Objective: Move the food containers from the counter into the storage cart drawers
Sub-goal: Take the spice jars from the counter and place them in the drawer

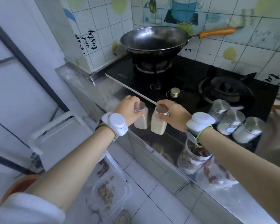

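Two clear jars with silver lids and pale powder inside stand at the steel counter's front edge. My left hand [128,109] grips the left jar [141,120] by its lid. My right hand [173,115] grips the right jar [158,125] the same way. Three more silver-lidded jars [231,122] stand in a row to the right, near the stove. Beneath my right forearm sit a jar of dried brown pieces [194,157] and a container of red dried chillies [215,173]. Below my left arm, a white cart drawer [110,188] holds clear boxes of nuts and dried food.
A black wok [153,41] with an orange handle sits on the far burner of the black gas hob [192,81]. A second burner [226,89] is at right. The tiled wall rises behind. A white frame [44,131] stands left of the counter, over a tiled floor.
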